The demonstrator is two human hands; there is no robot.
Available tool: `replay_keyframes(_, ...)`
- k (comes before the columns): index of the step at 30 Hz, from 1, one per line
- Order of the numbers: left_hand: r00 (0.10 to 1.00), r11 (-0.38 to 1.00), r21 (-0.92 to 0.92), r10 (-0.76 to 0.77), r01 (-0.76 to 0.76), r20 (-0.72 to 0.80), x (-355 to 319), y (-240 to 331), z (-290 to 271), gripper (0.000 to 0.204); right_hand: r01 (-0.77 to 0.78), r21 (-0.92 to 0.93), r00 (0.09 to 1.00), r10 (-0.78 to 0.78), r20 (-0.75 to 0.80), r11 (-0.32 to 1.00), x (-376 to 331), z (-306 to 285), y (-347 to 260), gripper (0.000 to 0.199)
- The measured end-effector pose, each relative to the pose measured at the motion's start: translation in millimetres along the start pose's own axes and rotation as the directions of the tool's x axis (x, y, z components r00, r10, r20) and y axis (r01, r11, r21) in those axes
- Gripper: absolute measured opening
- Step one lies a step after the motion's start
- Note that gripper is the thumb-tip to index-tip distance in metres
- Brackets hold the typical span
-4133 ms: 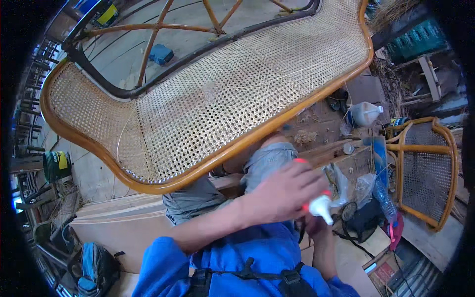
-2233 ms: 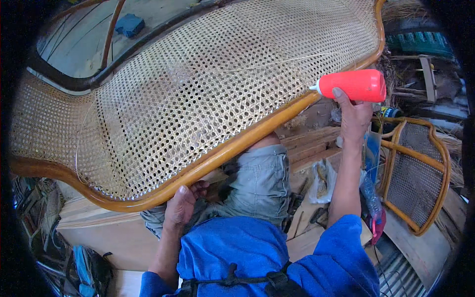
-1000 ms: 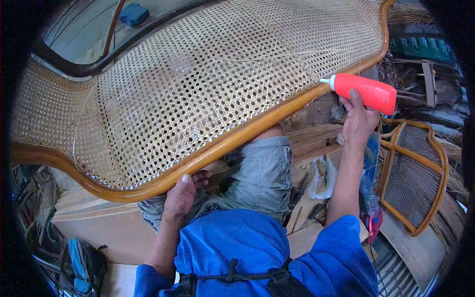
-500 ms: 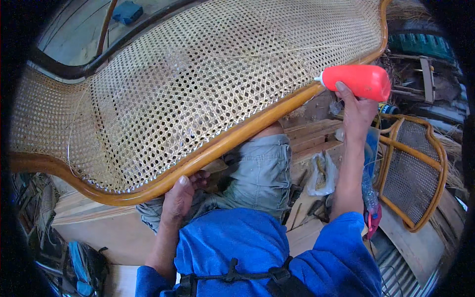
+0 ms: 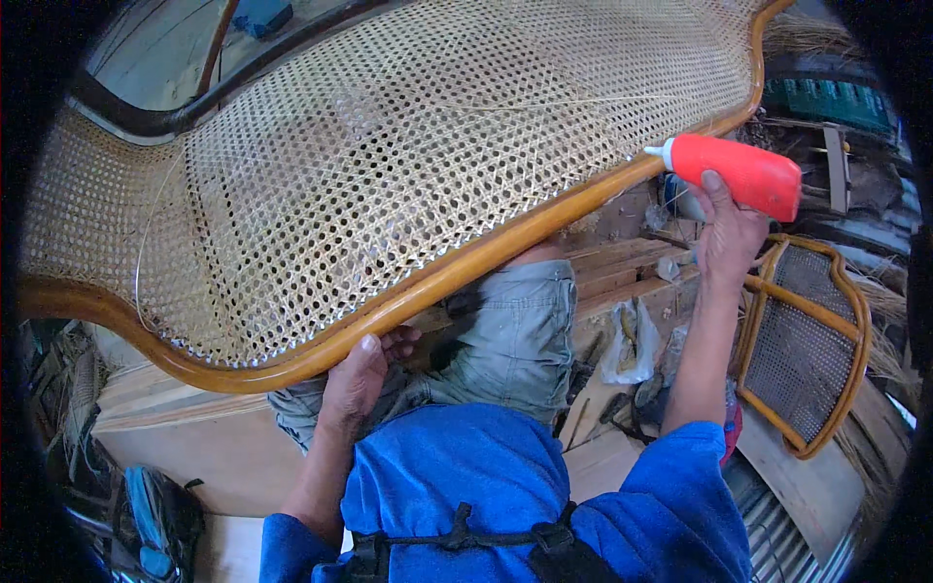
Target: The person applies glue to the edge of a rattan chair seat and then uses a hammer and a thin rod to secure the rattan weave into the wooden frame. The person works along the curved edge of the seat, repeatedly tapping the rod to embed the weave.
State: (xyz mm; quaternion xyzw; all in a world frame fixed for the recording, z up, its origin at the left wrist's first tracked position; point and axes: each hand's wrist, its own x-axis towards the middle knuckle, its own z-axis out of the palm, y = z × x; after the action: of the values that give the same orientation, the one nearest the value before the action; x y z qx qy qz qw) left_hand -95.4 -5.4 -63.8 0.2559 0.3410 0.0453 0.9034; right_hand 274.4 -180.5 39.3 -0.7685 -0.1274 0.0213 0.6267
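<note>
A large panel of woven cane (image 5: 389, 165) in a curved, varnished wooden frame (image 5: 466, 267) lies across my lap. My left hand (image 5: 360, 374) grips the frame's near rail from below, thumb against its edge, with the fingers partly hidden under the rail. In my right hand (image 5: 731, 228) is a red squeeze bottle (image 5: 734, 170) with a white nozzle, tipped sideways. Its tip points left at the seam where the cane meets the rail, and white glue-like marks run along that seam. A loose cane strand (image 5: 573, 100) lies over the weave.
To the right leans a smaller cane-filled frame (image 5: 807, 325). A clear plastic bag (image 5: 629, 342) and wooden boards (image 5: 622, 272) lie beyond my knee. A blue and black bag (image 5: 155, 525) sits at lower left, and a dark curved frame piece (image 5: 146, 121) rises at upper left.
My right hand and the red bottle have moved right along the rail, the nozzle travelling with them. My left hand keeps its hold on the frame, which has shifted slightly.
</note>
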Motion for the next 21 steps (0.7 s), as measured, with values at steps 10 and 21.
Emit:
replay_keyframes(10,1.0,1.0,-0.003,-0.006,0.006,-0.015,-0.1,-1.5,-1.4,0.051,-0.015,-0.006,0.998,0.016,0.066,1.0,-8.7,14.9,9.5,0.034)
replay_keyframes(21,0.999,0.999,0.004,-0.031,0.031,-0.016,-2.1,1.7,1.3,0.051,0.059,-0.265,0.988,-0.018,0.155,0.962,-3.5,9.1,17.8,0.032)
